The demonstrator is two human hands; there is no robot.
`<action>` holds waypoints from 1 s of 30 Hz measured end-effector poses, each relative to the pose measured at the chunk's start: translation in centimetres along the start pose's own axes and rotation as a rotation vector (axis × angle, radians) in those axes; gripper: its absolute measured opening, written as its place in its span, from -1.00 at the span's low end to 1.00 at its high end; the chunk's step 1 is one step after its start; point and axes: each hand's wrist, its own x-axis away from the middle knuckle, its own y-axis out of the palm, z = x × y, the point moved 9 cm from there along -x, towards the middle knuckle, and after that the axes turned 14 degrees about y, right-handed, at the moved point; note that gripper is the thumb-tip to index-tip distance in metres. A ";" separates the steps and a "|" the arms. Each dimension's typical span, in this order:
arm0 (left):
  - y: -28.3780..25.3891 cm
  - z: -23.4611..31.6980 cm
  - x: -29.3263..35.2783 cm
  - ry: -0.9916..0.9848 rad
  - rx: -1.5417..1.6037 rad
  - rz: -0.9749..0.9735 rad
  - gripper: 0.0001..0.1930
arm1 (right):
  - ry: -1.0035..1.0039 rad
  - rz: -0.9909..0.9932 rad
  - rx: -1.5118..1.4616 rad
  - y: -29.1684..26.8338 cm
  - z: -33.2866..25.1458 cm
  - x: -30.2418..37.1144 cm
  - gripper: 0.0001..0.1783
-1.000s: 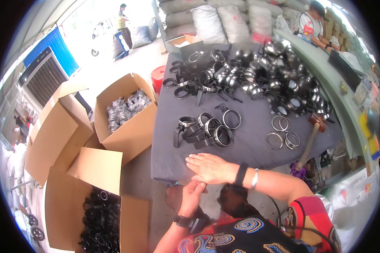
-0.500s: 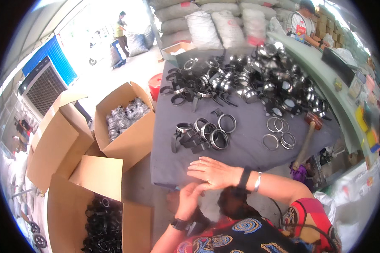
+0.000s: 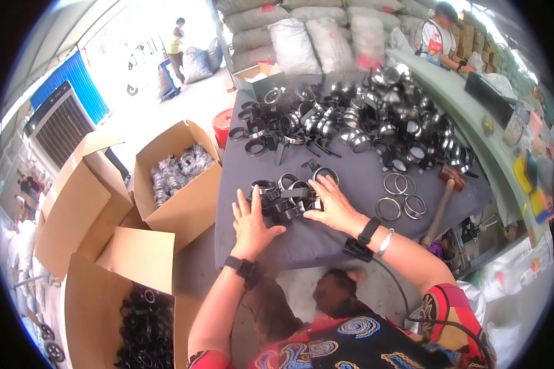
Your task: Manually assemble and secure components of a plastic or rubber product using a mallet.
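Observation:
A small cluster of black rings with silver rims and flat black handles (image 3: 286,198) lies near the front of the grey-covered table (image 3: 357,237). At its left side is my left hand (image 3: 252,226), fingers spread, the fingertips by the nearest ring. My right hand (image 3: 340,210) reaches over the cluster's right end, its thumb and fingers apart and touching the rings there. Part of the rightmost rings is hidden under it. Neither hand has lifted anything. To the right lie several bare silver rings (image 3: 388,209), partly overlapping.
A mallet (image 3: 452,178) lies right of the silver rings. Behind is a big heap of black ringed parts (image 3: 375,117). Cardboard boxes with wrapped parts (image 3: 181,175) and black parts (image 3: 148,329) stand left. A person (image 3: 437,37) works at the far right counter (image 3: 474,117).
My hands were together at the table's front edge. They have parted and moved forward, one to each side of the small cluster of black rings.

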 end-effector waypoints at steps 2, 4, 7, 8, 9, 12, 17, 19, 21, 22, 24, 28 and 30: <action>1.7 -0.3 -1.1 -0.005 -0.082 -0.134 0.20 | 0.031 -0.076 0.013 1.4 -0.2 -0.8 0.00; 2.5 -1.0 -2.2 0.016 -0.077 -0.130 0.14 | -0.015 -0.038 -0.028 2.4 -0.5 -2.0 -0.01; 3.3 -2.5 -4.4 0.053 -0.094 -0.059 0.02 | -0.013 -0.016 -0.021 2.6 -0.7 -4.1 -0.04; 3.8 -2.8 -5.3 0.045 -0.108 -0.071 0.02 | -0.001 -0.007 -0.015 2.5 -0.5 -4.7 -0.04; 4.4 -3.1 -6.4 0.064 -0.111 -0.069 0.02 | 0.006 0.019 -0.009 2.1 -0.3 -5.1 -0.05; 5.8 -2.6 -9.6 0.085 -0.154 -0.087 0.00 | 0.030 0.061 -0.009 1.2 1.6 -6.8 -0.01; 1.7 -5.1 -8.5 0.114 0.008 0.047 0.13 | -0.147 0.233 0.036 1.3 -2.4 -7.1 0.01; 0.5 -5.0 -7.4 0.150 -0.048 0.035 0.12 | -0.270 0.300 0.026 -1.1 -4.0 -5.0 -0.17; -0.6 -4.2 -5.6 0.189 -0.026 0.055 0.05 | -0.234 0.196 -0.004 -2.3 -5.0 -2.9 -0.28; -0.7 -4.3 -4.5 0.187 -0.031 0.087 0.01 | -0.255 0.223 0.020 -2.4 -4.3 -1.4 -0.29; -2.3 -4.4 -1.0 0.089 0.096 0.165 -0.05 | -0.211 0.151 0.015 -2.5 -3.3 1.2 -0.29; -6.7 -8.4 8.9 -0.055 0.131 0.386 -0.21 | -0.294 0.060 0.101 -0.3 -1.6 5.0 -0.35; -10.3 -11.8 16.6 -0.180 0.008 0.464 -0.38 | -0.334 0.005 0.110 1.6 -2.3 6.1 -0.36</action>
